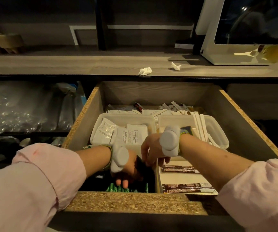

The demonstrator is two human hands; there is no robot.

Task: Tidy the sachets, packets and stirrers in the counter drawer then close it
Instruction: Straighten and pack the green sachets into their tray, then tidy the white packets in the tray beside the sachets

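Open drawer (134,203), left hand (128,168) and right hand (153,150) in front compartment over green sachets (118,189), grips unclear

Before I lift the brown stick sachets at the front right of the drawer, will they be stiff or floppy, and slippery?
The brown stick sachets are long, thin and flat, so they will probably flex if lifted by one end. Slim, so likely light. Their wrappers shine slightly, so they may slide on the pale compartment floor.

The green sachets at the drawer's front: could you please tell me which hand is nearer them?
Left. The left hand sits just over the green sachets; the right hand is farther back and to their right.
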